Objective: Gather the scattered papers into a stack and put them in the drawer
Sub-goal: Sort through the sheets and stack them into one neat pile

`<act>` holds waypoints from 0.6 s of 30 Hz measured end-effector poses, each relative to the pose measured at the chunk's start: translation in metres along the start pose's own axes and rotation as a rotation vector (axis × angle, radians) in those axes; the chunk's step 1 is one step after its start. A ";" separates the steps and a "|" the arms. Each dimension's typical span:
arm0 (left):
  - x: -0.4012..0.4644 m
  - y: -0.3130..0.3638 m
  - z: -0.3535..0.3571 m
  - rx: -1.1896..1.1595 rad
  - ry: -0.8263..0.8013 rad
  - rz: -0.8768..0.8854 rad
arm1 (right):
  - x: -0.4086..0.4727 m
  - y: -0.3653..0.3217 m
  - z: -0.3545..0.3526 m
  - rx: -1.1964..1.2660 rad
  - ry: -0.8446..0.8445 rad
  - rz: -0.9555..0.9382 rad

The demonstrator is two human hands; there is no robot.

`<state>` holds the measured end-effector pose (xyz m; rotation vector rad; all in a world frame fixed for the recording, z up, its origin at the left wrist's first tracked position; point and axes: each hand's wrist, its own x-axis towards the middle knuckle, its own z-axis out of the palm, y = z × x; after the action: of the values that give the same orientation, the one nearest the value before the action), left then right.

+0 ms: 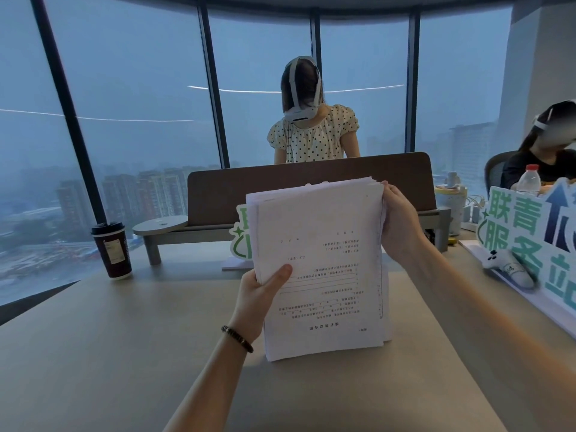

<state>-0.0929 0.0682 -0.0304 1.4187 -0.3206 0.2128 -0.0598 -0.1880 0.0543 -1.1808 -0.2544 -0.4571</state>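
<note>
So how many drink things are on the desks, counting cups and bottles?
Coffee cups: 1, dark with a black lid
Clear water bottles: 1, red cap
Pale speckled flasks: 1
Total: 3

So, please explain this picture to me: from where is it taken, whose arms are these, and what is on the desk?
There is one picture, taken by a camera worn on a person's head, looking forward and down. The two bare arms are that person's own. The left hand pinches the stack of papers at its left edge; the right hand grips its upper right edge. The stack is tilted up, its lower edge close to the desk. On the desk stand a coffee cup, left, and a green sign, right. Other people with headsets are behind.
</note>
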 end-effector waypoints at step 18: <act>-0.001 0.005 0.000 -0.064 -0.041 -0.036 | -0.025 0.027 -0.009 -0.368 0.159 -0.252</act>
<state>-0.0959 0.0688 -0.0263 1.3658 -0.3328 0.1427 -0.0696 -0.1827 0.0179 -1.4692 -0.1857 -0.8414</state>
